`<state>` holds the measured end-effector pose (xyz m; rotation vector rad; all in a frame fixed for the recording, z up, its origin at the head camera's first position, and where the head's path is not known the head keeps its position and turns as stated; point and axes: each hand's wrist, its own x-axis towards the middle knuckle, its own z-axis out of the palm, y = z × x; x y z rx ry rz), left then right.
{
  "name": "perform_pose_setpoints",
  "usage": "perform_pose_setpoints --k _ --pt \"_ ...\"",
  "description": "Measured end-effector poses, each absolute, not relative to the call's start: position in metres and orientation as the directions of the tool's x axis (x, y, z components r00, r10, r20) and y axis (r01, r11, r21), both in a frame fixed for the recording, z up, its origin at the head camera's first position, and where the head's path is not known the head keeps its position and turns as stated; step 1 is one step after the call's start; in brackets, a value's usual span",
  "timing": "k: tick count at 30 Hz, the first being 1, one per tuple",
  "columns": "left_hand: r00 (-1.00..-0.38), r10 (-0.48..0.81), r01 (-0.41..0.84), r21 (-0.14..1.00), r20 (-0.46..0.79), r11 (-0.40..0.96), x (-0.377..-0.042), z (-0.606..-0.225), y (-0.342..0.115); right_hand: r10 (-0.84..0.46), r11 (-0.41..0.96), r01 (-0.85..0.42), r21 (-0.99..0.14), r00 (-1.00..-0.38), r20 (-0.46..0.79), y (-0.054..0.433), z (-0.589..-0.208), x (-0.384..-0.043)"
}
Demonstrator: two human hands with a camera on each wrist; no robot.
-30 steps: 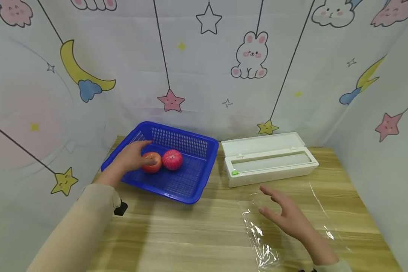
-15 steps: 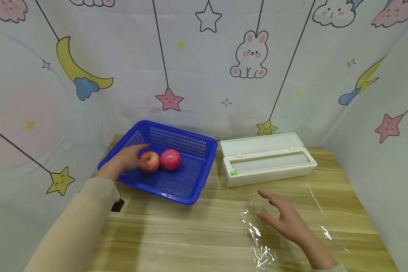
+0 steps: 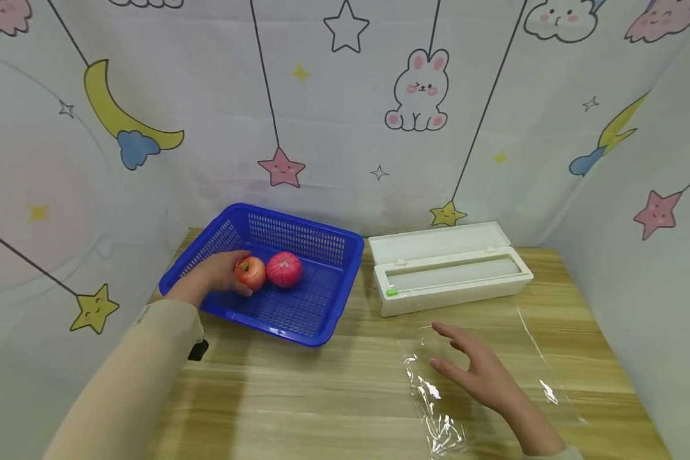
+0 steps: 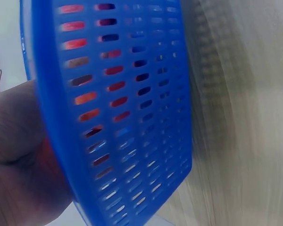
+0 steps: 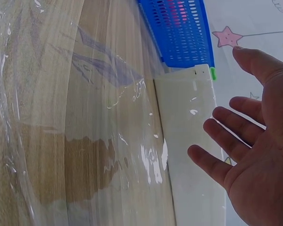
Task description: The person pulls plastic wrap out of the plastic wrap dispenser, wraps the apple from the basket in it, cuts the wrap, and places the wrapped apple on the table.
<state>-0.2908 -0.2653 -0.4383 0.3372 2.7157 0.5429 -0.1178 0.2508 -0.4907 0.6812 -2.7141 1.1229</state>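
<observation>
Noted at far left a beige cloth sleeve [image 3: 123,383], with a small black object [image 3: 198,350] at the cuff and a bare left hand [image 3: 221,271] reaching into a rectangular, perforated blue plastic basket [image 3: 307,306]. Found inside it, towards the left, a round orange-red apple [image 3: 250,273], with the left fingers bent round its left side and in contact. Seen immediately to the right a round pink-red fruit [image 3: 284,269] with pale streaks; cannot tell whether touching the apple. Observed beneath the basket a yellow-brown, wood-grained counter [image 3: 299,396]. Recorded right of the basket, and apart from it in the head view, a long white plastic box [image 3: 457,300], with lid raised at the rear and a small bright-green piece [image 3: 391,292] at the front left corner. Found in front of the box a sheet of clear, glossy plastic film [image 3: 437,409], laid on the counter and wrinkled along its left edge. Observed above the film a bare right hand [image 3: 483,370], with fingers spread apart.
</observation>
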Motion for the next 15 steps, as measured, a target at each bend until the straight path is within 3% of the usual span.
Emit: perform_pose_setpoints --k 15 --pt "-0.919 0.277 0.172 0.347 -0.279 0.922 -0.2940 -0.4444 -0.2622 -0.336 0.612 -0.382 -0.693 -0.918 0.209 0.2538 -0.4926 -0.1163"
